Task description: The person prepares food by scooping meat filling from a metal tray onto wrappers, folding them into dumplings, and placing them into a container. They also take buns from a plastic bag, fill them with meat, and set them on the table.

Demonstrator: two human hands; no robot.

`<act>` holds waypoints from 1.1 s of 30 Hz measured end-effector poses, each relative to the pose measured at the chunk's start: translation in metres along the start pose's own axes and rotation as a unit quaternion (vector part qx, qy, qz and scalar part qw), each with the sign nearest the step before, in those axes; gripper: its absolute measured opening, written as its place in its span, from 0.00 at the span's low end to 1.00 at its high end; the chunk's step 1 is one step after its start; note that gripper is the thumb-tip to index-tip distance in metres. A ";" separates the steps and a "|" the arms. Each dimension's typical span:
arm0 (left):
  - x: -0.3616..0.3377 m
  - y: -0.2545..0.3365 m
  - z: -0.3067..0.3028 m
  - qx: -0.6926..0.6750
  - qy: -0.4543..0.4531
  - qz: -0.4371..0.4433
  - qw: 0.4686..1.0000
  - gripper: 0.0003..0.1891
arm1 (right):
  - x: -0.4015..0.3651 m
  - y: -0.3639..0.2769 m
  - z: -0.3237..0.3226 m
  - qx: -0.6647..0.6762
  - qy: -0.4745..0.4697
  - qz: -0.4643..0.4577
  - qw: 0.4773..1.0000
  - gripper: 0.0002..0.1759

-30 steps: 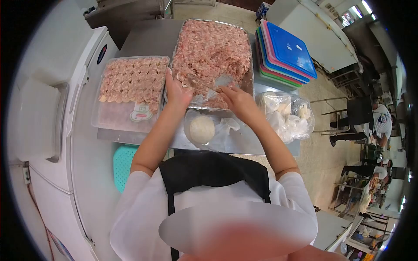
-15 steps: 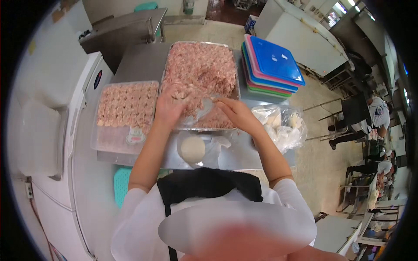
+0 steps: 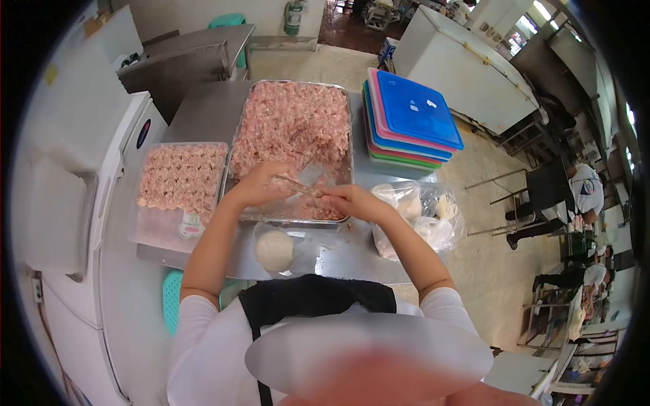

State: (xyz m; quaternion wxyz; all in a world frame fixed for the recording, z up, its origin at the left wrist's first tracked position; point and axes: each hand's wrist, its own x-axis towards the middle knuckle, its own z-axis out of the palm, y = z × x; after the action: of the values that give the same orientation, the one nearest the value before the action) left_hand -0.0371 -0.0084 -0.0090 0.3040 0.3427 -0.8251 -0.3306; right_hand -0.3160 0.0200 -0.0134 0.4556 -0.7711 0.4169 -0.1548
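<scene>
Over the front of a metal tray (image 3: 351,135) of ground meat (image 3: 291,122), my left hand (image 3: 261,184) is closed, fingers curled round something too small to make out. My right hand (image 3: 353,201) grips a thin utensil (image 3: 308,189), whose far end reaches my left fingers. Some meat clings near the utensil. Left of the tray, a clear container (image 3: 159,227) holds rows of filled dumplings (image 3: 183,177). A round pale stack of wrappers (image 3: 274,250) lies on plastic in front of the tray.
Stacked coloured lids (image 3: 416,111) stand at the table's right rear. Nearer is a clear plastic bag (image 3: 423,220) with pale contents. A white freezer (image 3: 128,162) stands left. People (image 3: 586,189) are at the far right, beyond a black chair (image 3: 547,186).
My left hand has drawn back out of the meat and its fingers have closed. My right hand, with the utensil, is now lower beside it. The camera view has shifted slightly.
</scene>
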 end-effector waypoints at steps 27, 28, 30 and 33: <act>-0.016 0.003 0.012 0.046 0.057 -0.158 0.985 0.23 | 0.022 0.028 -0.023 -0.203 0.130 -0.198 0.950 0.13; -0.019 -0.003 0.014 0.008 0.074 -0.195 0.978 0.24 | 0.012 0.008 -0.016 -0.255 0.206 -0.178 0.928 0.11; -0.033 -0.052 0.026 0.076 0.129 -0.142 0.978 0.26 | 0.002 -0.010 0.008 -0.281 0.205 -0.181 0.920 0.12; -0.030 -0.049 0.023 0.077 0.108 -0.179 0.975 0.24 | 0.018 0.018 0.027 -0.340 0.194 -0.104 0.914 0.15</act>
State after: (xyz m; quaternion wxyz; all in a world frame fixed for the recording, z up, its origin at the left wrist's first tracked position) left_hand -0.0188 -0.0049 -0.0682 0.2995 0.5411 -0.7356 -0.2767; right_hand -0.2976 0.0174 -0.0448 0.0575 -0.8731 0.4421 -0.1973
